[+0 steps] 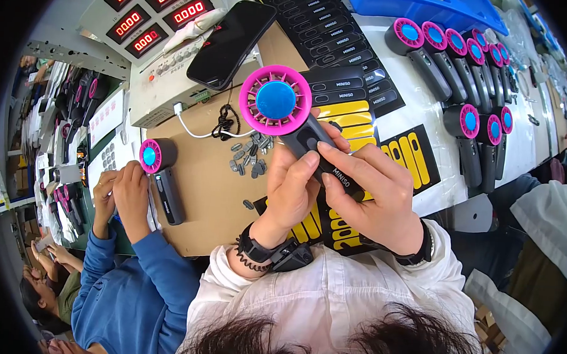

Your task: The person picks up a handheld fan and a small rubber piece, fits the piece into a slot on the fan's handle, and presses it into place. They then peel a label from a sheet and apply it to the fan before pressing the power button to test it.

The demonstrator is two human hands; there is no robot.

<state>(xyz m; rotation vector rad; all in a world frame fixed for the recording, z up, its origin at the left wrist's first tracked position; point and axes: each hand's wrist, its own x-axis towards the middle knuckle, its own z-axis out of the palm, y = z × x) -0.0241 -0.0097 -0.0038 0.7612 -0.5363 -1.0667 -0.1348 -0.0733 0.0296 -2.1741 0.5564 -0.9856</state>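
Observation:
A handheld fan (pixel 276 100) with a pink ring, blue centre and dark grey handle is held up in front of me, its head pointing away. My left hand (pixel 294 185) is closed around the handle from the left, its thumb near the button. From the right, my right hand (pixel 380 190) grips the same handle, index finger and thumb pressed on its face. Small grey plastic pieces (pixel 253 153) lie scattered just left of the fan. Beneath and beside my hands are sheets of yellow adhesive strips (pixel 413 157); a black label sheet (pixel 323 35) lies farther back.
Several more fans (pixel 459 71) lie in rows at the right, near a blue bin (pixel 427 8). A phone (pixel 231 43) rests on a meter box (pixel 173 81) with red digits; a white cable (pixel 193 132) runs from it. At left, a co-worker's hands are beside another fan (pixel 168 193).

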